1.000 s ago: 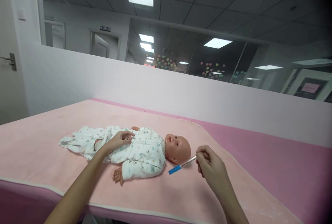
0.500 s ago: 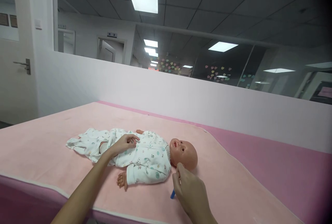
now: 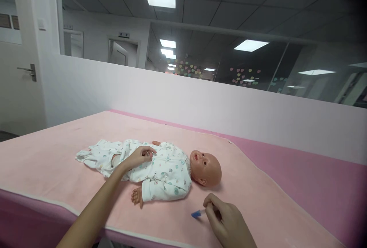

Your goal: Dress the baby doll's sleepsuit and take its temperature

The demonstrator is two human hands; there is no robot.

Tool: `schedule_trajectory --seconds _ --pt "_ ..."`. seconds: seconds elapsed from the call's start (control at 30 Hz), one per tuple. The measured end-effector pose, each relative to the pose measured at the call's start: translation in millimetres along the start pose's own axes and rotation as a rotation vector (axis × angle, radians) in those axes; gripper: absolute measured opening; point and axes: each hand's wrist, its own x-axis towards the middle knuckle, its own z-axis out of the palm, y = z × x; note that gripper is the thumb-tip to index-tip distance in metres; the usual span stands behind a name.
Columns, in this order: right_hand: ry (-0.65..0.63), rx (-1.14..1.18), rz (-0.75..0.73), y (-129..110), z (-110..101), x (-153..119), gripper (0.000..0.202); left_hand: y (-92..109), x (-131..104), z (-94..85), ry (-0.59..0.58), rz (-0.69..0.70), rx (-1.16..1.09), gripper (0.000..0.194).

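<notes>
A baby doll (image 3: pixel 169 169) in a white patterned outfit lies on its back, its bald head (image 3: pixel 208 167) to the right. My left hand (image 3: pixel 140 157) rests on the doll's belly with fingers curled; whether they pinch anything is too small to tell. My right hand (image 3: pixel 225 217) is below the doll's head, apart from it, fingers closed round a slim item with a blue tip (image 3: pixel 196 214) pointing left. The rest of that item is mostly hidden in my fingers.
A pink sheet (image 3: pixel 57 152) covers the table, with darker pink (image 3: pixel 309 167) along its back and right. Behind stands a white wall (image 3: pixel 200 98) under a window. A door (image 3: pixel 20 87) is at the far left.
My right hand has moved away from the doll's head, down and to the right, with the blue-tipped item. My left hand stays on the belly. The view has shifted slightly.
</notes>
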Motion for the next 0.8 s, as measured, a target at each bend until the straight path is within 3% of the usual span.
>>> schedule_trajectory --seconds 0.13,0.3,0.57,0.8 --pt "-0.185 0.184 0.129 -2 -4 8 0.039 0 0 0.1 0.002 0.004 -0.025 0.028" --pt "-0.082 0.227 0.116 -4 2 24 0.048 2 0 0.5 -0.002 -0.009 -0.046 0.026" --pt "0.183 0.539 0.013 -12 -77 61 0.058 5 -1 1.0 0.002 -0.022 -0.015 0.026" --pt "0.148 0.688 -0.099 -43 -70 79 0.058 7 -2 1.2 0.010 -0.016 -0.004 0.029"
